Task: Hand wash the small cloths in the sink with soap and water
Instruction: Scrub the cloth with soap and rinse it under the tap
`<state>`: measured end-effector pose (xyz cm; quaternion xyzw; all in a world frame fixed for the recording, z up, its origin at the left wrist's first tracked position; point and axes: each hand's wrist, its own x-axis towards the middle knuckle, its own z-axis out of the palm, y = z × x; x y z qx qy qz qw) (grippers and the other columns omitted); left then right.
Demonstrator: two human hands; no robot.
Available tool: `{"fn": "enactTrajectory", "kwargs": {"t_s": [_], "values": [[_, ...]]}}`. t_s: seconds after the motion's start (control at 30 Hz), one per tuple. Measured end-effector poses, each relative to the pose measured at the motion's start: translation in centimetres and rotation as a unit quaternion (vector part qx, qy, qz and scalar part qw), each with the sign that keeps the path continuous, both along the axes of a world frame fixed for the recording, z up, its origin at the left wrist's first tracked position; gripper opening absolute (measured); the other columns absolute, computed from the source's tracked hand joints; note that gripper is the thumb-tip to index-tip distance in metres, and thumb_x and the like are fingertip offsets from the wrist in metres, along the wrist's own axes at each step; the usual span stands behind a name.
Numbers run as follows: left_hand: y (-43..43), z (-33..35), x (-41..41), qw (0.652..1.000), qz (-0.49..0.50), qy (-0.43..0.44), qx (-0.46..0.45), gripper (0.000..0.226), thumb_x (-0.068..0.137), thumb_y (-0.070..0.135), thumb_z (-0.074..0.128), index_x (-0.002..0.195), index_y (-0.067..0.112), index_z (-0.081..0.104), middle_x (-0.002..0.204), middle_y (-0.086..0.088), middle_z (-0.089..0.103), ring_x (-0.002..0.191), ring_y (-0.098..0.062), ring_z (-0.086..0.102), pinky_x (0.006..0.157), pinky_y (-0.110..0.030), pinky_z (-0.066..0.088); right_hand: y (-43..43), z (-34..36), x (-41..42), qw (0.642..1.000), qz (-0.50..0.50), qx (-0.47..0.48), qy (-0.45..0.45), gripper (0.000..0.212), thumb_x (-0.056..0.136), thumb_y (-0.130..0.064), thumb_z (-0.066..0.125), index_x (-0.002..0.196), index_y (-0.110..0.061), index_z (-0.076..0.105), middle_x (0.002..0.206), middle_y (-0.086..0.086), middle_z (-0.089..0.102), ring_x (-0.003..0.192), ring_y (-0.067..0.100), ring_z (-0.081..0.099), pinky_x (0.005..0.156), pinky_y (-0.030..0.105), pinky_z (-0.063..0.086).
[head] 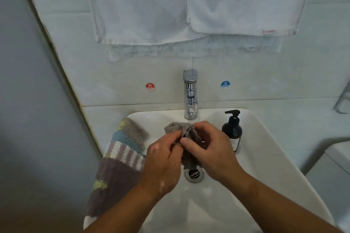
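On my far left a striped cloth [121,157] lies draped over the rim of the sink [261,149]. I judge it is parked there to wait its turn, clear of the basin. Next comes my left hand [162,162], fingers curled and pinching one edge of the small grey cloth [180,127]. That cloth is bunched between both hands, held above the drain [194,176] and just in front of the tap [190,91], so anything squeezed out falls into the basin. My right hand [210,149] grips the other side, thumb on top and fingers wrapped under. The two hands sit close together, which lets me rub fabric against fabric. I see no stream from the tap, though the view is too soft to be sure, and I cannot tell whether the cloth is lathered. Furthest right, the dark pump bottle of soap [232,132] stands on the sink's ledge, within easy reach of my right hand.
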<state>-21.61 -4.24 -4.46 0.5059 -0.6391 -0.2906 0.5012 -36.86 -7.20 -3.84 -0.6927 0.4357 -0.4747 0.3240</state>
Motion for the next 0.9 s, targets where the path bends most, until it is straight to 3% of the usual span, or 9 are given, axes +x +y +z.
{"fn": "enactTrajectory", "kwargs": {"t_s": [0.13,0.27,0.37,0.47,0.53,0.6,0.73,0.8,0.9], "values": [[0.1,0.0,0.0,0.999,-0.032,0.001,-0.001,0.039,0.103,0.017,0.042,0.130,0.030,0.067,0.108,0.003,0.075,0.096,-0.019,0.074,0.080,-0.038,0.063,0.0,0.3,0.1,1.000,-0.011,0.008,-0.021,0.033,0.080,-0.050,0.078,0.105,-0.031,0.067,0.094,-0.011,0.073,0.089,0.011,0.072,0.078,0.032,0.063],[0.1,0.2,1.0,1.000,-0.010,0.021,0.009,0.033,0.101,0.008,0.056,0.118,0.031,0.072,0.101,0.011,0.075,0.095,-0.012,0.073,0.078,-0.031,0.063,-0.1,0.6,-0.4,0.999,-0.014,-0.010,-0.044,0.008,0.094,-0.023,0.068,0.097,-0.030,0.068,0.086,-0.014,0.071,0.085,0.008,0.069,0.073,0.024,0.059],[-0.6,0.3,2.9,0.995,0.054,-0.065,-0.056,0.034,0.090,0.017,0.074,0.110,0.044,0.063,0.109,0.016,0.062,0.102,-0.008,0.063,0.078,-0.022,0.059,0.1,1.0,-1.2,0.999,0.017,0.001,-0.048,0.014,0.097,-0.017,0.064,0.095,-0.031,0.068,0.086,-0.017,0.068,0.088,0.004,0.065,0.069,0.016,0.054],[-1.2,0.4,4.3,0.993,-0.021,-0.114,-0.032,0.039,0.079,0.037,0.080,0.110,0.049,0.058,0.133,0.019,0.048,0.121,-0.004,0.053,0.094,-0.021,0.053,0.2,1.2,-1.6,0.995,0.051,0.014,-0.081,0.017,0.097,-0.019,0.064,0.091,-0.033,0.069,0.088,-0.011,0.069,0.087,0.007,0.066,0.070,0.019,0.053],[-1.3,0.6,4.6,0.993,-0.077,-0.083,0.022,0.035,0.074,0.047,0.079,0.104,0.045,0.060,0.133,0.019,0.053,0.122,-0.008,0.057,0.099,-0.030,0.054,0.2,1.3,-1.7,0.993,0.062,0.022,-0.101,0.013,0.090,-0.026,0.062,0.088,-0.036,0.069,0.088,-0.008,0.070,0.087,0.010,0.067,0.071,0.021,0.054],[-1.5,0.7,4.9,0.990,-0.124,-0.016,0.072,0.032,0.071,0.044,0.083,0.094,0.038,0.061,0.116,0.010,0.067,0.111,-0.017,0.066,0.093,-0.039,0.058,0.3,1.4,-1.9,0.992,0.066,0.025,-0.105,0.010,0.087,-0.030,0.058,0.090,-0.031,0.068,0.086,-0.010,0.069,0.085,0.007,0.066,0.070,0.020,0.054],[-1.9,1.2,5.6,0.990,-0.118,0.000,0.077,0.028,0.077,0.040,0.086,0.077,0.028,0.061,0.078,0.007,0.067,0.080,-0.009,0.066,0.072,-0.028,0.056,0.1,1.3,-2.7,0.996,0.031,0.038,-0.071,0.009,0.101,-0.026,0.058,0.097,-0.029,0.066,0.089,-0.015,0.068,0.087,0.002,0.064,0.069,0.017,0.053],[-1.9,1.5,5.5,0.991,-0.103,0.012,0.082,0.024,0.082,0.042,0.079,0.080,0.027,0.060,0.080,0.005,0.066,0.081,-0.015,0.066,0.072,-0.035,0.059,0.1,1.0,-2.8,0.999,-0.003,0.046,-0.025,0.011,0.103,-0.028,0.053,0.101,-0.034,0.062,0.094,-0.018,0.067,0.090,-0.004,0.063,0.067,0.016,0.052],[-1.5,2.0,4.3,0.985,-0.089,0.096,0.109,0.012,0.094,0.027,0.065,0.102,0.032,0.057,0.103,-0.006,0.068,0.092,-0.024,0.071,0.073,-0.038,0.062,0.2,0.5,-2.4,0.996,-0.060,0.063,-0.008,0.010,0.105,-0.032,0.048,0.104,-0.033,0.058,0.098,-0.014,0.066,0.090,-0.002,0.062,0.068,0.019,0.047]]}}
